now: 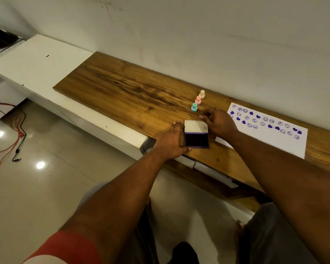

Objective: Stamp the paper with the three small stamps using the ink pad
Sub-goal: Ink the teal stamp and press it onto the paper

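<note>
Left hand (171,142) fingers wrapped on open ink pad (196,134) left edge, right hand (217,121) fingers curled at lid's upper right, centre frame

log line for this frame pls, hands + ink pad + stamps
left hand steadies ink pad | right hand on open lid | three stamps upright, untouched | paper already stamped

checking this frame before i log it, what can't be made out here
Head view, the only one:
- Stamp faces: teal stamp, pink stamp and cream stamp stand face down, designs hidden.
- Paper: near-left corner covered by the right hand and forearm.
- Prints on the paper: too small to read beyond hearts and round faces.
- Ink pad: left edge hidden by the left hand.
- Right fingertips: blurred, contact with the lid unclear.
</note>
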A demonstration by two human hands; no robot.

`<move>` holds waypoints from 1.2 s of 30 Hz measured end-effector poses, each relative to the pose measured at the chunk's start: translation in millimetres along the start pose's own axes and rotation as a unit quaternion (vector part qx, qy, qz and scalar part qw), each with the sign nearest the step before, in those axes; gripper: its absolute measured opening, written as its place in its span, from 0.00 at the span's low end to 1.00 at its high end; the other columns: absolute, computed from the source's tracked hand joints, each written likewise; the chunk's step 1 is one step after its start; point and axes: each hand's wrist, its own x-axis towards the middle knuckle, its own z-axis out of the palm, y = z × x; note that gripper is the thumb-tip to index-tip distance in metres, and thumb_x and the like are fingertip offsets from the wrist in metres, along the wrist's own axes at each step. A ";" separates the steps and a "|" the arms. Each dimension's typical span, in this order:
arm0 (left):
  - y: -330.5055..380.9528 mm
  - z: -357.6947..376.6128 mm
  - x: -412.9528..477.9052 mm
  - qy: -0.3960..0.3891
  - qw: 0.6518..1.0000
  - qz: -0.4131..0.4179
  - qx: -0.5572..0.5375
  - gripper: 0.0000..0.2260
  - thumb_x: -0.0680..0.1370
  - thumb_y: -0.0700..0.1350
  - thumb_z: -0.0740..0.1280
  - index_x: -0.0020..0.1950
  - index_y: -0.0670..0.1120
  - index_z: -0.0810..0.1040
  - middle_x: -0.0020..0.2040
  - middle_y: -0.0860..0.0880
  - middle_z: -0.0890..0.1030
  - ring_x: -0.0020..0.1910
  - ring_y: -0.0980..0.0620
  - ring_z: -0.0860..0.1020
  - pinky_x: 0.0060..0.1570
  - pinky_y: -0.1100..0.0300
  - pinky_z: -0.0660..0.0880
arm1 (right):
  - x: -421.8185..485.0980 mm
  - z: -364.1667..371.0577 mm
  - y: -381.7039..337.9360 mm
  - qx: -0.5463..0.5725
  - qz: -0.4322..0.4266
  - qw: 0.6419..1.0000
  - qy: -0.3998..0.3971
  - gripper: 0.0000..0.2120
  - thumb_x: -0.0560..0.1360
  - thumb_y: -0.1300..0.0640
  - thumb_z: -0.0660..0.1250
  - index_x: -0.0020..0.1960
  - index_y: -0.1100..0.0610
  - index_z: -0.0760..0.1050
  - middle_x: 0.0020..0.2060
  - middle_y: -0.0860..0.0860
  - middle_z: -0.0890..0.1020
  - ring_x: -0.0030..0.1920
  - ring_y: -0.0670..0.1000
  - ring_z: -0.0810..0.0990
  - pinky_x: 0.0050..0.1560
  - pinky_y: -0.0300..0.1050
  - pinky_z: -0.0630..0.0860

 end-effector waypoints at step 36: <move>7.5 -53.3 22.8 0.180 0.982 0.019 -0.047 0.21 0.80 0.57 0.71 0.70 0.51 0.78 0.67 0.49 0.81 0.64 0.47 0.79 0.53 0.59 0.72 | 19.7 14.1 -61.8 0.076 -0.037 0.995 0.051 0.15 0.79 0.46 0.72 0.55 0.58 0.84 0.41 0.51 0.85 0.42 0.51 0.84 0.38 0.40 0.74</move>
